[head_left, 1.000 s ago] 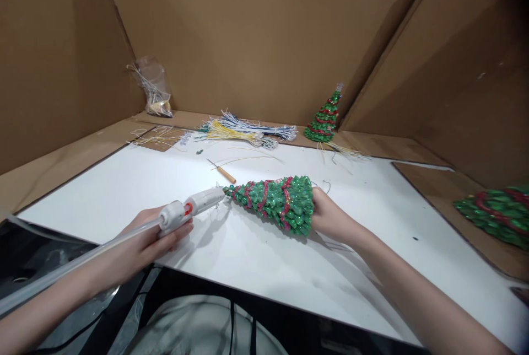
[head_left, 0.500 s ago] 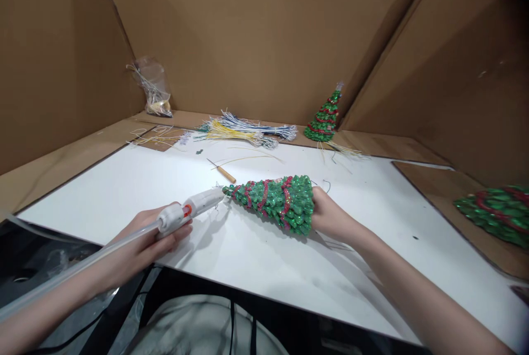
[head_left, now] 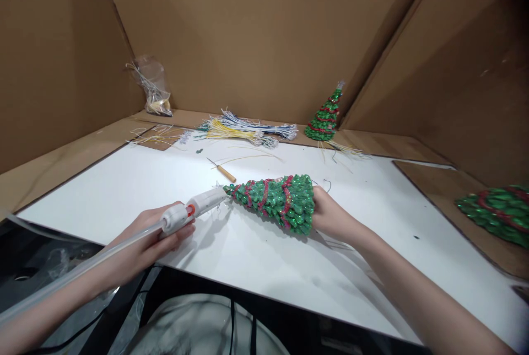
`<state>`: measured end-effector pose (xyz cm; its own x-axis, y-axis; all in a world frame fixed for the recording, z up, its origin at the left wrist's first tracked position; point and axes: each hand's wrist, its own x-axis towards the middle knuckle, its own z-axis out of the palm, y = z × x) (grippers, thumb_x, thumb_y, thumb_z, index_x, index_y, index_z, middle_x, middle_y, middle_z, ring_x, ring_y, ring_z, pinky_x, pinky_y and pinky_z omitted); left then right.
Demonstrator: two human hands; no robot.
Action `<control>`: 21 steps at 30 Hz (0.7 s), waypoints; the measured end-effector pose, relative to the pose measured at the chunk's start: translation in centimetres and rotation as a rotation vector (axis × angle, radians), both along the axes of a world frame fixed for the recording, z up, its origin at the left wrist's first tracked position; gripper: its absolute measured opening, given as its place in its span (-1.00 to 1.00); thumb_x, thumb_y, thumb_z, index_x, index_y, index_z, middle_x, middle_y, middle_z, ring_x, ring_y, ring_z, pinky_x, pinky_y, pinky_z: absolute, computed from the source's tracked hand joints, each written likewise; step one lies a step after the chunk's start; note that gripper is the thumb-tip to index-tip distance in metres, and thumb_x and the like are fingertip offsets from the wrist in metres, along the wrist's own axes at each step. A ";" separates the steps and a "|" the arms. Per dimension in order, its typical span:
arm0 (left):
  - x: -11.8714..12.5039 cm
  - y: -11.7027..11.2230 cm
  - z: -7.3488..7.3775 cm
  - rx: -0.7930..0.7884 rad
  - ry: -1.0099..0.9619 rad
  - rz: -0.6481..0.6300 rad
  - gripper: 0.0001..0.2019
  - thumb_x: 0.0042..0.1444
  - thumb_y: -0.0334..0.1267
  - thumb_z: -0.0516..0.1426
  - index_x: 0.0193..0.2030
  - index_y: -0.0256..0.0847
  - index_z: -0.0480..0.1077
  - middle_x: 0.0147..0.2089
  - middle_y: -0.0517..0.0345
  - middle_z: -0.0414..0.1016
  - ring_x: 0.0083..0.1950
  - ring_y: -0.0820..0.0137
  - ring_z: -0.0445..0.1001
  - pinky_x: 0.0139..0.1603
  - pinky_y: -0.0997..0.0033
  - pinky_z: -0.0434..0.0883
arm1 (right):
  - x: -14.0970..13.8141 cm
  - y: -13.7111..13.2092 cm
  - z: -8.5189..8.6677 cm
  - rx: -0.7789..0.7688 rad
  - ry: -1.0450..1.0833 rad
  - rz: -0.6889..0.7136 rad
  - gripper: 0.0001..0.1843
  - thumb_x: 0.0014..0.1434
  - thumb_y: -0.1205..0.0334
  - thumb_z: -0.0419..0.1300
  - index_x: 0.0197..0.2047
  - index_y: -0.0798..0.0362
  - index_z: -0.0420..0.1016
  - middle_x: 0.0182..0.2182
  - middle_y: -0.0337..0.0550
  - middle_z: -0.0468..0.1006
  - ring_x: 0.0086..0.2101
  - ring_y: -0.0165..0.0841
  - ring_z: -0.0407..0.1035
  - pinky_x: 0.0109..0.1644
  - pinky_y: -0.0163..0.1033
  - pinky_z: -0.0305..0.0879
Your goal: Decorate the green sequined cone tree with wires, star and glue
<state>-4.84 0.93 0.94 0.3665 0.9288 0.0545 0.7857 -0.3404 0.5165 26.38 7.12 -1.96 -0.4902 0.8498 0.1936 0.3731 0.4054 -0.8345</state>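
My left hand (head_left: 142,239) is wrapped round a white glue gun (head_left: 194,206) with a clear glue stick trailing back along my forearm. The gun's nozzle touches the tip of a green sequinned tree (head_left: 276,199) with red garland bands, lying on its side just above the white board (head_left: 256,256). My right hand (head_left: 330,216) grips the tree at its wide base. A small silver star sits at the tree's tip beside the nozzle.
A wooden-handled awl (head_left: 223,170) lies behind the tree. Bundled yellow and blue-white wires (head_left: 243,129) lie at the back, beside an upright finished tree (head_left: 324,118). A plastic bag (head_left: 152,87) stands back left. Another green tree (head_left: 496,214) lies at right. Cardboard walls surround the board.
Almost nothing differs. The glue gun and tree have held their place, with only a slight shift of the view.
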 end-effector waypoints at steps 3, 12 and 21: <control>0.2 0.0 0.0 0.008 0.004 -0.005 -0.56 0.22 0.02 -0.11 -0.40 -0.22 0.42 -0.43 0.15 0.40 -0.37 0.40 0.37 -0.33 0.55 0.34 | 0.0 0.0 0.0 -0.022 -0.006 0.009 -0.76 -0.10 0.48 0.14 -0.36 0.12 0.59 -0.28 -0.18 0.61 -0.27 -0.22 0.46 -0.24 -0.25 0.41; 0.0 -0.1 0.2 -0.009 0.013 0.033 -0.54 0.19 0.06 -0.10 -0.36 -0.21 0.47 -0.40 0.13 0.41 -0.35 0.36 0.38 -0.33 0.53 0.35 | 0.0 -0.1 0.0 -0.068 0.014 0.010 -0.76 -0.13 0.51 0.14 -0.40 0.10 0.57 -0.34 -0.21 0.61 -0.29 -0.23 0.46 -0.25 -0.26 0.40; 0.1 0.0 0.0 -0.005 -0.002 0.000 -0.58 0.22 0.00 -0.10 -0.41 -0.22 0.40 -0.44 0.16 0.37 -0.40 0.40 0.35 -0.34 0.53 0.32 | 0.1 0.0 -0.2 -0.052 0.018 0.015 -0.73 -0.12 0.53 0.15 -0.35 0.10 0.59 -0.27 -0.21 0.61 -0.24 -0.24 0.46 -0.22 -0.29 0.38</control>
<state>-4.70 0.95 0.93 0.3660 0.9292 0.0502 0.7849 -0.3373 0.5198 26.47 7.13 -2.15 -0.4994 0.8518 0.1581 0.3521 0.3663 -0.8613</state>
